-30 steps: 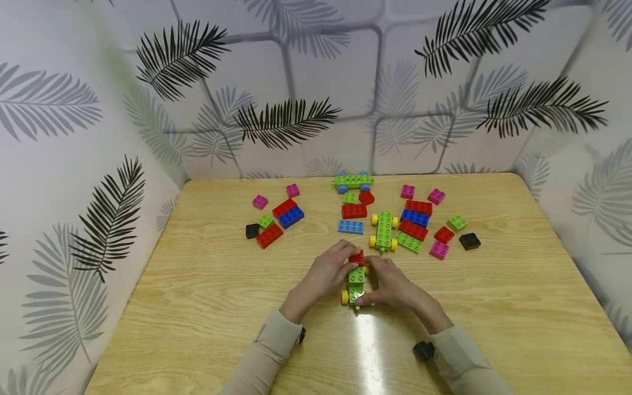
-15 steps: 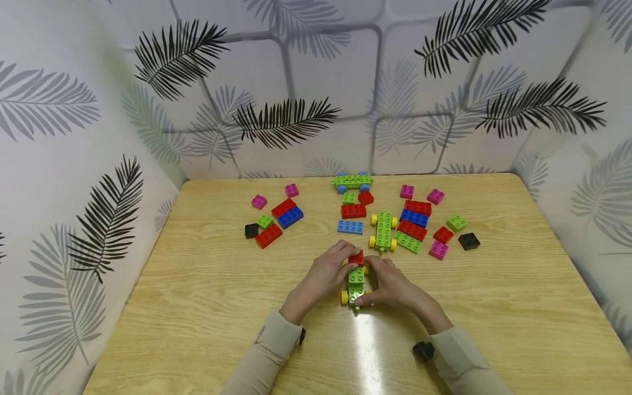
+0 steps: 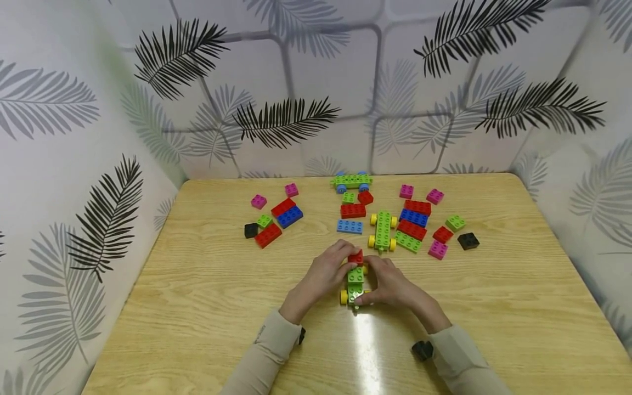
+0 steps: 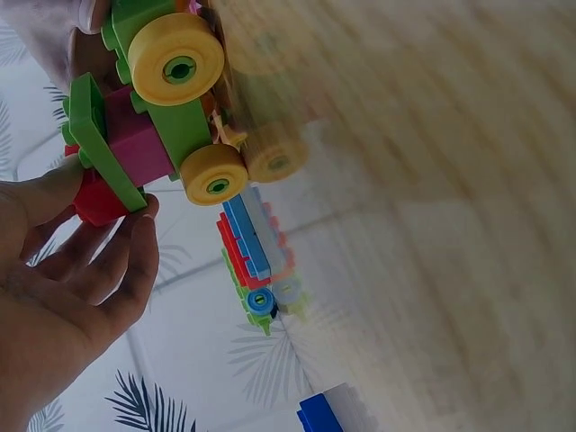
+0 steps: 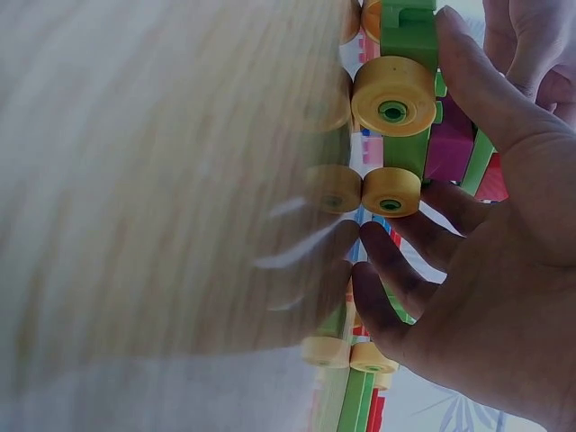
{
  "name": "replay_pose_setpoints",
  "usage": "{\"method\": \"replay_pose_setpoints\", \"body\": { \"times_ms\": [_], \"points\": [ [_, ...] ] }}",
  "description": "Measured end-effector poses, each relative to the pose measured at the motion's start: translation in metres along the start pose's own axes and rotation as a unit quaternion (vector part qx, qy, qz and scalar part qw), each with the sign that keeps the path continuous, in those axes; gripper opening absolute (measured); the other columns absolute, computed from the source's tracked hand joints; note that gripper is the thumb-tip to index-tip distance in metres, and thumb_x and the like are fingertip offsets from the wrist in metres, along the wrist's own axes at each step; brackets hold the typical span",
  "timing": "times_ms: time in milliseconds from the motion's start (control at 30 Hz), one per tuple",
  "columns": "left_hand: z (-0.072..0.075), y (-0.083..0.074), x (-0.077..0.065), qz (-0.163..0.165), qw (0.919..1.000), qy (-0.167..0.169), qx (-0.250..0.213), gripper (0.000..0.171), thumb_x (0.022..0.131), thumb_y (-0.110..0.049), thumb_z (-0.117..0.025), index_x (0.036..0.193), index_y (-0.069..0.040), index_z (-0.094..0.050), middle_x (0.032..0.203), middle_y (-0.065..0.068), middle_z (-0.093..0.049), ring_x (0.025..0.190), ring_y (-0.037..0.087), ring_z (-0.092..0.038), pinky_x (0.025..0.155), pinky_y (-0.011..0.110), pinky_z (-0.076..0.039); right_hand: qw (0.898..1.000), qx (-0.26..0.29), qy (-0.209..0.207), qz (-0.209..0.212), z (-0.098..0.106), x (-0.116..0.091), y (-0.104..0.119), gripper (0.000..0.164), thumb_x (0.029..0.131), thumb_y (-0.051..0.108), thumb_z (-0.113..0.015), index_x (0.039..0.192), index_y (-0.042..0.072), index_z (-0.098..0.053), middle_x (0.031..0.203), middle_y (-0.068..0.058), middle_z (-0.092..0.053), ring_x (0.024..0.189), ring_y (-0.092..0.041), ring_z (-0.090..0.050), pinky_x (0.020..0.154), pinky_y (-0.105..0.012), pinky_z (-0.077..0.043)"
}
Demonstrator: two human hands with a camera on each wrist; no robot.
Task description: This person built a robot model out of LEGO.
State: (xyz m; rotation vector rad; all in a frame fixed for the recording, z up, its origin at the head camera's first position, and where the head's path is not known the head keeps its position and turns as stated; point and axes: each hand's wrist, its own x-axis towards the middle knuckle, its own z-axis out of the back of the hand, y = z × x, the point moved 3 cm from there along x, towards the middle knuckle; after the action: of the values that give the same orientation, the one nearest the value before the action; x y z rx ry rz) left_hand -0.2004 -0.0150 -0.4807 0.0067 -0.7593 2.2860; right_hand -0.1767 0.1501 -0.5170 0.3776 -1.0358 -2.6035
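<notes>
A toy car with a green base (image 3: 354, 300) and yellow wheels stands on the table, lengthwise between both hands. On the base sits a magenta brick (image 4: 139, 144), topped by a flat green brick (image 3: 355, 276) and then a red brick (image 3: 355, 257) at the far end. My left hand (image 3: 320, 277) pinches the red brick, thumb on the near side and fingers around the far side. From the right, my right hand (image 3: 395, 284) grips the car, its thumb on the near end of the base and its other fingers by the far wheel.
Beyond the hands lie a second green base with yellow wheels (image 3: 383, 230), a light blue brick (image 3: 350, 226) and a green base with blue wheels (image 3: 351, 181). Loose bricks are grouped at left, around a red brick (image 3: 269, 235), and at right, around a black brick (image 3: 468, 241).
</notes>
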Motion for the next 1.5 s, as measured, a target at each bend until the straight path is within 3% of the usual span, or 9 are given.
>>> {"method": "replay_pose_setpoints", "body": {
  "times_ms": [433,1500],
  "points": [
    [0.0014,-0.0008,-0.0006,0.023,0.9996,0.012,-0.008,0.027,0.097,-0.015,-0.058,0.124,-0.009,-0.059,0.122,0.003,-0.056,0.110,0.015,-0.056,0.093,0.029,-0.048,1.000,0.008,0.003,-0.004,0.0003,0.0002,0.0024,0.096,0.065,0.047,-0.086,0.140,0.005,-0.042,0.139,-0.013,-0.047,0.124,-0.034,-0.039,0.104,-0.052,-0.034],
    [0.0003,-0.0004,-0.0015,0.027,0.9996,0.005,-0.012,0.028,0.097,-0.014,-0.058,0.124,-0.010,-0.059,0.122,0.003,-0.056,0.110,0.015,-0.056,0.093,0.029,-0.048,1.000,0.007,0.005,-0.015,-0.0006,-0.0023,0.0038,0.095,0.068,0.047,-0.085,0.141,0.005,-0.041,0.141,-0.013,-0.047,0.123,-0.033,-0.040,0.103,-0.054,-0.035]
  ]
}}
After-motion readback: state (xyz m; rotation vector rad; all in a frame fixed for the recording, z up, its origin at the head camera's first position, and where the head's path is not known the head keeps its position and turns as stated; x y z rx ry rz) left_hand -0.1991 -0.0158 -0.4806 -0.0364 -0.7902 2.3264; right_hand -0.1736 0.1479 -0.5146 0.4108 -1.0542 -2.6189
